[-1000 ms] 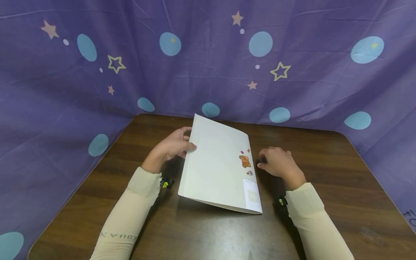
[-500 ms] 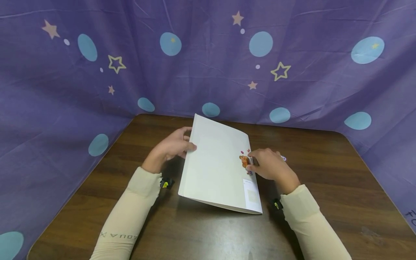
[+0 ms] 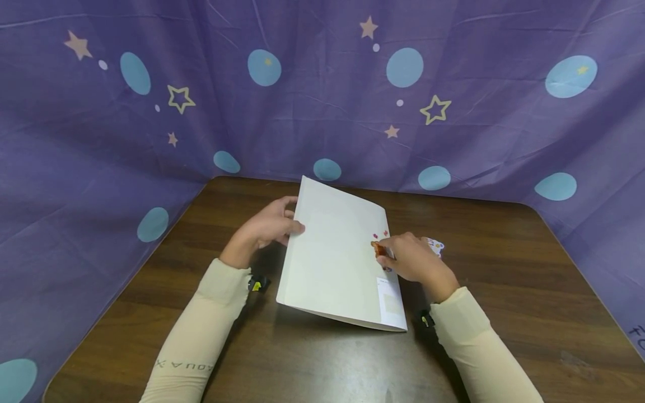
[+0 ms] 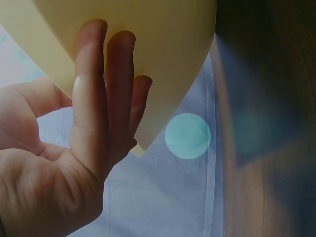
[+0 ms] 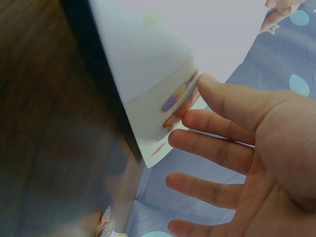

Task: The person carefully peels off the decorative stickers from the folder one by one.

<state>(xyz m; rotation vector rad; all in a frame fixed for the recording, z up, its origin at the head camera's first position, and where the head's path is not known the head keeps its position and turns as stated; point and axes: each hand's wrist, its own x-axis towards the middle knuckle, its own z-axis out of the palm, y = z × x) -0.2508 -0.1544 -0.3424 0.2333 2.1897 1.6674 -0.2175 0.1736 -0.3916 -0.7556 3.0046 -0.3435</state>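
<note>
A white folder [image 3: 332,246] stands tilted over the wooden table in the head view, its cover decorated with an orange bear sticker [image 3: 376,249] and smaller stickers. My left hand [image 3: 269,224] holds the folder's left edge, thumb on the front and the other fingers behind. In the left wrist view those fingers lie fairly straight against the pale inner side. My right hand [image 3: 415,257] reaches over the folder's right edge, thumb and index fingertips right at the bear and partly covering it. The right wrist view shows its other fingers [image 5: 205,190] spread and held off the cover.
A small white sticker piece [image 3: 435,246] with coloured marks lies on the table [image 3: 524,291] just behind my right hand. A white label [image 3: 390,302] sits at the folder's lower right corner. Purple curtains [image 3: 322,101] with stars and dots hang round the table.
My right hand has moved left from beside the folder, bringing its thumb and index to the bear sticker and uncovering the white piece behind. Left hand and folder have stayed put.
</note>
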